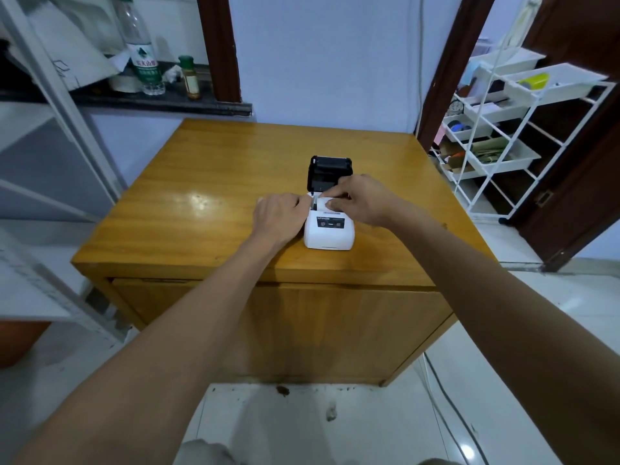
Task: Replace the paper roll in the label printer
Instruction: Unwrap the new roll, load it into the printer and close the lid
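Note:
A small white label printer (329, 233) sits near the middle of a wooden cabinet top (214, 182). Its black lid (329, 172) stands open and upright at the back. A white paper roll (321, 203) lies in the open compartment, mostly hidden by fingers. My left hand (280, 216) rests against the printer's left side, fingers curled at the compartment's edge. My right hand (364, 199) reaches over the compartment from the right, its fingertips pinching the paper roll.
A white wire rack with trays (496, 135) stands to the right of the cabinet. A dark counter (161, 102) behind on the left carries a plastic bottle (142, 52) and a small jar (189, 77). A white shelf frame (50, 95) stands at far left.

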